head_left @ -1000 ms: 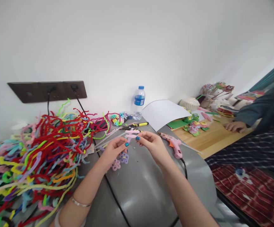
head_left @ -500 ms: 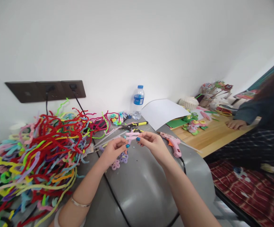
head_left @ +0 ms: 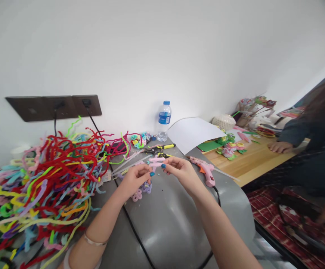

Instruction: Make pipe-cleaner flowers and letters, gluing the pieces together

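One pink fuzzy piece [head_left: 155, 164] between both hands [head_left: 136, 180] [head_left: 180, 172], at the fingertips.

Left hand [head_left: 135, 180] pinches near pinching right hand [head_left: 181, 172].

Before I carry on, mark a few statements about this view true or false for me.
1. The left hand and right hand both hold the pink piece. True.
2. The glue gun lies left of the left hand. False: the glue gun lies to the right of the right hand.
3. The bottle has a blue cap. True.
4. The bottle lies on its side. False: the bottle stands upright.
5. The pile of fuzzy stems is left of the left hand. True.
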Motion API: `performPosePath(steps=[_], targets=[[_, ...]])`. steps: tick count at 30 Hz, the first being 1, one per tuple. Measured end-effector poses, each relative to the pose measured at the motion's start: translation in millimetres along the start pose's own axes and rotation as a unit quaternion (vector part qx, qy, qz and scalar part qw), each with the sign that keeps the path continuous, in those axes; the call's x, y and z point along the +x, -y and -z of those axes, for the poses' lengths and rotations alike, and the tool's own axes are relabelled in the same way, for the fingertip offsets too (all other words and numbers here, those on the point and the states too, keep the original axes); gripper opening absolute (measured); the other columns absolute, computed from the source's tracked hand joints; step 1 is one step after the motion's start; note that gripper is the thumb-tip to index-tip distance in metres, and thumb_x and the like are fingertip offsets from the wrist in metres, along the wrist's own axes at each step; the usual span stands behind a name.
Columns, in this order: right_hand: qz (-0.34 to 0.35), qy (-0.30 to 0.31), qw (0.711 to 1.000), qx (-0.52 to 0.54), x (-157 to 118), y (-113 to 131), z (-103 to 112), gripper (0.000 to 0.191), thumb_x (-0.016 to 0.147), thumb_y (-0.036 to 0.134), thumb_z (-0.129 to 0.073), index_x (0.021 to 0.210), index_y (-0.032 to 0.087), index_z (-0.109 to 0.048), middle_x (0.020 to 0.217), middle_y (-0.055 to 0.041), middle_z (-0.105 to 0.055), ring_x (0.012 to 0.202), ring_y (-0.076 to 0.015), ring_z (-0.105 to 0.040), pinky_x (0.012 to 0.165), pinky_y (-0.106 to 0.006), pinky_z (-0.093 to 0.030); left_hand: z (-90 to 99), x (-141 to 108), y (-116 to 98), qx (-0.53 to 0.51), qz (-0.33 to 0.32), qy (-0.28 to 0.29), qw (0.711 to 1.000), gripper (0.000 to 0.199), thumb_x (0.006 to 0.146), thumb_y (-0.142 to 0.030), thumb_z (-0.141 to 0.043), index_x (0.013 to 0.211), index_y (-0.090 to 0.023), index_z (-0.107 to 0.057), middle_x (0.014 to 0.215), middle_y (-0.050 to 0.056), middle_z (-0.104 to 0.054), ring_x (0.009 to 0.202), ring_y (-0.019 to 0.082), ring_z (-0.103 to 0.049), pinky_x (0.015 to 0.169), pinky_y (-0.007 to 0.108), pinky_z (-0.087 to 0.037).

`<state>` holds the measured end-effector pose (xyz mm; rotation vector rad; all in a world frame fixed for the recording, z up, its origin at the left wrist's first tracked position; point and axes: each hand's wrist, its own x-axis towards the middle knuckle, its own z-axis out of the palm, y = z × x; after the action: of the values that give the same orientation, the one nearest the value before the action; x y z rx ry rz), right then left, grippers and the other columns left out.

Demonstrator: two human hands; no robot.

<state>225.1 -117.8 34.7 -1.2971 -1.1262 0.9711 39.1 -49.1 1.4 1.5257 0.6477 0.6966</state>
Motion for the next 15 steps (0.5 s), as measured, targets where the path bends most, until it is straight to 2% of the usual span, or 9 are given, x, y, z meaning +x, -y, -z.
performPosePath(steps=[15], targets=[[-0.004, -0.018, 1.000, -0.008, -0.1, -1.0, -0.4, 0.027, 0.067, 0.041, -0.077, 0.077, 0.017, -0.070, 0.065, -0.0010, -0.064, 0.060, -0.0135, -0.054, 0.057, -0.027, -0.043, -0.9, 0.4, 1.0, -0.003, 0.004, 0.005, 1.000, 0.028, 0.077, -0.042, -0.068, 0.086, -0.016, -0.061, 0.058, -0.002, -0.059, 0.050, 0.009, -0.044, 0.051, 0.022, -0.031]])
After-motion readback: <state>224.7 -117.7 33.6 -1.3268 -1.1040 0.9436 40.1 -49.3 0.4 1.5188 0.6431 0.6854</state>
